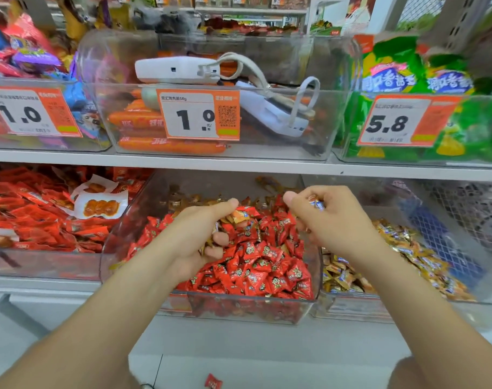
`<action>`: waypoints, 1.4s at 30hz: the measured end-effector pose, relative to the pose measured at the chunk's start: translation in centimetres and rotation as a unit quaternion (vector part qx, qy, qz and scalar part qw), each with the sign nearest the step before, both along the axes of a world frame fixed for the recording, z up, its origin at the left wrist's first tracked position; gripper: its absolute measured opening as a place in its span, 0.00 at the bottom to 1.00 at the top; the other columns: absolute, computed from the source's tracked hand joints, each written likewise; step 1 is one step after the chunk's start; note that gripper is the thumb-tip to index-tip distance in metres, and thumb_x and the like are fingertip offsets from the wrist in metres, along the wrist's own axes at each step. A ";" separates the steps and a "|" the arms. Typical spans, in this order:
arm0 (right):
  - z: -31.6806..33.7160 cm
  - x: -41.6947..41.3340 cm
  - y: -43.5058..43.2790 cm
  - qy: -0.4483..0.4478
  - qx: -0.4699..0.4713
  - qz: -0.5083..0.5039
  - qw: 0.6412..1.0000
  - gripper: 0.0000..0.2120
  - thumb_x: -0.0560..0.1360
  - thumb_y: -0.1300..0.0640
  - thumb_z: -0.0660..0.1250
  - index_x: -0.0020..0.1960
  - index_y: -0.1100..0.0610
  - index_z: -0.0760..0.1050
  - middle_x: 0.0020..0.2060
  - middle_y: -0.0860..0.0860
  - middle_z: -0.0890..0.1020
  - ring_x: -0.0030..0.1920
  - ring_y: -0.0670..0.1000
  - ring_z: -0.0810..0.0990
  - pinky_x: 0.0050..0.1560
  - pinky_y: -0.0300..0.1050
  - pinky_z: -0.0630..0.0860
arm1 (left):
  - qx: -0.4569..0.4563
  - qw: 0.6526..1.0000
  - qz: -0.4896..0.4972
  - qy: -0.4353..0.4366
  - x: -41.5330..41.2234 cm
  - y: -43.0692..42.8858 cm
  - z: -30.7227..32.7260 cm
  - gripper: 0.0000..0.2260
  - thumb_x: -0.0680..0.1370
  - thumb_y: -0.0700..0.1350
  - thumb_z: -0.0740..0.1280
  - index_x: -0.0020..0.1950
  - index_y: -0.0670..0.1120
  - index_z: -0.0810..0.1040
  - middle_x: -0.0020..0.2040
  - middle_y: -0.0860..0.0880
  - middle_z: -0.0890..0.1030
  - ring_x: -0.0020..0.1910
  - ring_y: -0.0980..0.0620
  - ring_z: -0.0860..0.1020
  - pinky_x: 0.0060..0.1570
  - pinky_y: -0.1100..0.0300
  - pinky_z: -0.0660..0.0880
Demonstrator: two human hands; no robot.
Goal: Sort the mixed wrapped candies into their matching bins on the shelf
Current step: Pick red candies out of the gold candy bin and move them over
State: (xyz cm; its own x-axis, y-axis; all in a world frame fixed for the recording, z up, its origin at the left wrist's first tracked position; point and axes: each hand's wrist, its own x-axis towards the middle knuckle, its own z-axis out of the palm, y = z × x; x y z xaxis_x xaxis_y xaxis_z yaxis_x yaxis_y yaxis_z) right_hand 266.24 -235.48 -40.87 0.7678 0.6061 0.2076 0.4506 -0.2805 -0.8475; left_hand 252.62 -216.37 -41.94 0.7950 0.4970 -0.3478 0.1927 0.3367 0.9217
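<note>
Here, in the head view, both of your hands are over the bins on the lower shelf. Your left hand (194,234) hangs above the middle bin (239,306), a clear tub heaped with red candies (256,262). Its fingers are curled in around a small clutch of gold-wrapped sweets (208,244), whose wrappers show between fingers and palm, and the thumb lies across the top.

Your right hand (326,220) is raised over the back right corner of the same bin, with thumb and curled fingers pinching a gold-and-blue candy (315,204). Just beside the middle bin stands the right bin (351,307), holding a spread of gold candies (407,248) in similar wrappers. More gold pieces (188,203) lie at the back of the middle bin, behind the red heap.

On the left, a third bin (42,265) is full of red snack packets (37,214). On the shelf above, an upper bin (332,122) holds orange sausages (143,120) and a white device (174,69) with a cable. A price tag (198,115) reading 1.0 sits on its front, and green packets (393,68) fill the next bin to the right. One stray red candy (213,383) lies on the floor below.
</note>
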 end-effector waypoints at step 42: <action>-5.3 8.8 -16.2 0.016 -0.099 -0.049 0.994 0.33 0.77 0.74 0.56 0.73 0.46 0.76 0.68 0.43 0.81 0.61 0.44 0.84 0.56 0.65 0.83 | 0.546 0.806 -0.198 -0.110 5.5 -16.0 1.0 0.07 0.82 0.52 0.68 0.60 0.58 0.79 0.48 0.62 0.82 0.43 0.62 0.80 0.45 0.61 0.73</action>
